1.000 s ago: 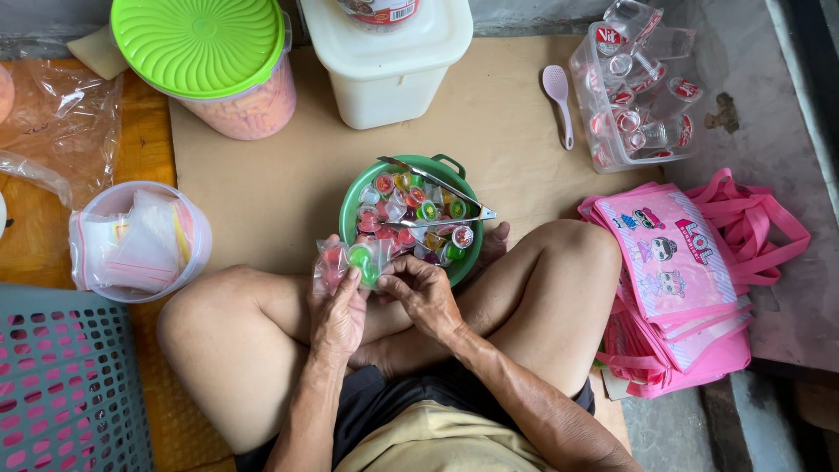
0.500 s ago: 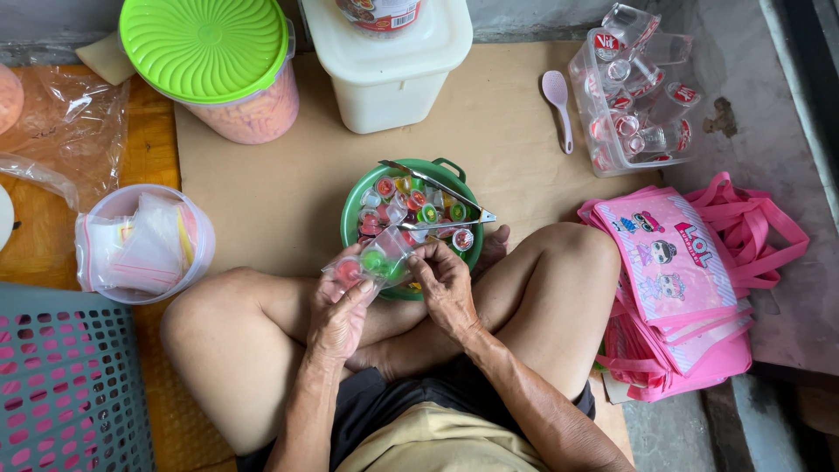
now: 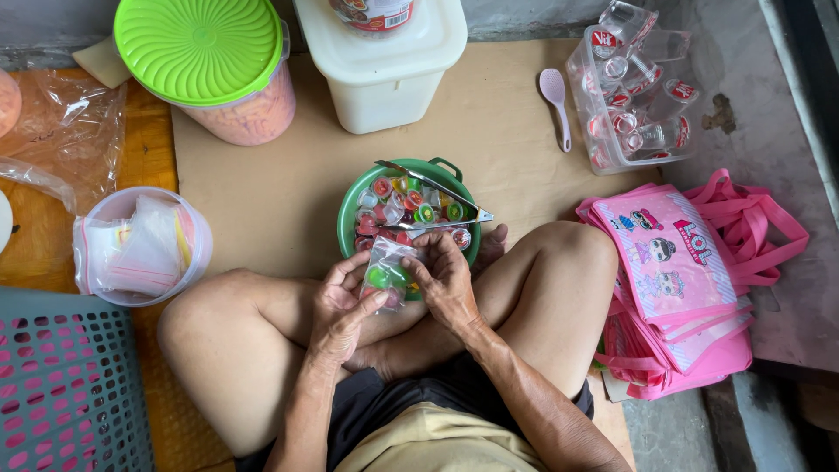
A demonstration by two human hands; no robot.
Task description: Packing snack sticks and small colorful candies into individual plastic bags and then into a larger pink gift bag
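Observation:
I sit cross-legged on brown cardboard. My left hand (image 3: 339,306) and my right hand (image 3: 446,278) together hold a small clear plastic bag (image 3: 385,271) with green and red jelly cups inside, just over my shins. My left thumb presses its lower edge; my right fingers pinch its right side. Right behind the bag sits a green bowl (image 3: 350,214) full of small coloured jelly cups, with metal tongs (image 3: 437,199) lying across its top.
A round tub with small clear bags (image 3: 140,245) stands at the left, above a grey and pink perforated basket (image 3: 65,385). Behind are a green-lidded tub (image 3: 205,65), a white bin (image 3: 384,70), a pink spoon (image 3: 557,100), a clear box of cups (image 3: 634,96); pink bags (image 3: 677,280) lie right.
The bag has turned from lying sideways to nearly upright between my hands and shifted slightly right, toward the bowl's near rim. My right fingers moved up along its edge.

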